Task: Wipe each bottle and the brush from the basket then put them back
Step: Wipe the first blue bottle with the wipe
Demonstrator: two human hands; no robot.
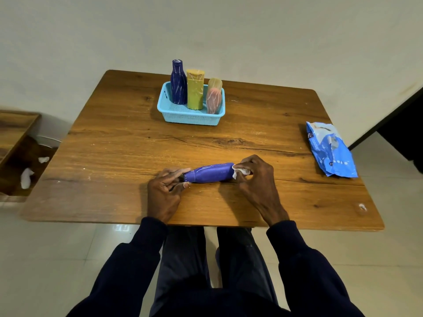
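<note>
A purple bottle (209,172) lies on its side near the table's front edge. My left hand (163,193) grips its neck end on the left. My right hand (256,177) presses a white wipe (239,172) against the bottle's base on the right. At the back stands a light blue basket (191,116) with a dark blue bottle (178,82), a yellow bottle (195,89) and a pink bottle (214,97) upright in it. No brush is visible.
A blue wipes packet (330,149) lies at the right edge of the wooden table (128,152). To the left, lower down, a wooden shelf (16,143) holds crumpled white wipes (27,177). A wall stands behind the table.
</note>
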